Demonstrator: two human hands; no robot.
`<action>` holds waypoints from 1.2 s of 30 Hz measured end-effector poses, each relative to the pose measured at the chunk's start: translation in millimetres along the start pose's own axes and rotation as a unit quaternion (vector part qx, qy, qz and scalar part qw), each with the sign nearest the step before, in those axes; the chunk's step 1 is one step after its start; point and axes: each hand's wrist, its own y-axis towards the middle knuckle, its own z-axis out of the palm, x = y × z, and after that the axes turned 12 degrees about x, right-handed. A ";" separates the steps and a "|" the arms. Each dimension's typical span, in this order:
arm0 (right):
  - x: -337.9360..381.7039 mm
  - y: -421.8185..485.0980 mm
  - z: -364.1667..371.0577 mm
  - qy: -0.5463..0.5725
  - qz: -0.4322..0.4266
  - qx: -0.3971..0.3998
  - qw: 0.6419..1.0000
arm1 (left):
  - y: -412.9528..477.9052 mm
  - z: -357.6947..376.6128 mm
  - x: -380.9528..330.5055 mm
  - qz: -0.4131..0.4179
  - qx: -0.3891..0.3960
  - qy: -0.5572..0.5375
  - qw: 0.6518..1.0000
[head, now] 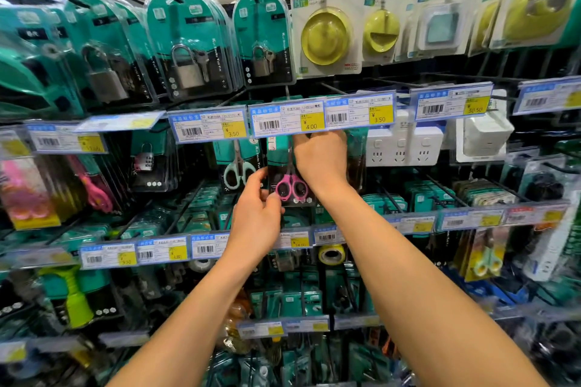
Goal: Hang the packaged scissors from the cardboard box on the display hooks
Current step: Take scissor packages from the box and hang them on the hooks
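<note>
Hanging step: left hand (254, 207) pinches the lower edge of the pink scissors pack (290, 188), while right hand (320, 154) curls at its top under the price tag (287, 119), grip hidden; next move probably requires seating the pack on the unseen hook.

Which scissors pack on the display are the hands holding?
The pink-handled pack under the 4.00 tag: the left hand pinches its lower edge, the right hand grips its top. The mint-handled pack beside it hangs untouched.

Both arms extended — left hand (256, 210) pinching, right hand (320, 157) raised, fingers (334, 137) seemingly curled.
</note>
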 end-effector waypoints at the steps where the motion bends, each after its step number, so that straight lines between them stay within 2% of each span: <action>1: 0.7 -0.1 -0.2 -0.059 -0.012 0.006 0.998 | 3.2 -0.8 -1.2 0.003 -0.002 0.026 1.000; 6: 14.8 -16.3 -8.7 -0.154 0.006 0.053 0.987 | 20.5 -0.7 -12.9 -0.035 -0.008 0.101 0.994; 11: 13.0 -25.7 7.1 -0.135 0.030 0.090 0.986 | 26.7 0.6 -2.6 -0.007 -0.003 0.113 0.994; 15: 8.8 -25.7 17.2 -0.147 0.059 0.114 0.981 | 30.2 3.0 -4.9 -0.015 -0.009 0.052 0.998; 19: 5.4 -22.5 20.6 -0.139 0.039 0.119 0.982 | 33.6 2.6 -11.0 -0.029 -0.009 0.033 0.999; 21: 2.7 -24.4 19.8 -0.126 0.029 0.121 0.984 | 33.7 1.2 -10.5 -0.027 0.002 0.072 0.997; 25: -12.1 -43.8 15.8 -0.141 -0.008 0.165 0.976 | 22.9 -2.5 -6.1 -0.002 0.000 0.247 0.969; 29: -31.8 -66.1 8.6 -0.186 -0.045 0.220 0.956 | 3.9 -4.0 -1.5 0.031 -0.016 0.391 0.920; 32: -42.2 -80.2 -0.3 -0.227 -0.059 0.260 0.937 | -10.5 -5.8 -1.9 0.022 -0.042 0.436 0.899; 36: -53.2 -98.6 -11.7 -0.258 -0.090 0.289 0.918 | -32.1 -3.3 1.2 0.011 0.019 0.483 0.875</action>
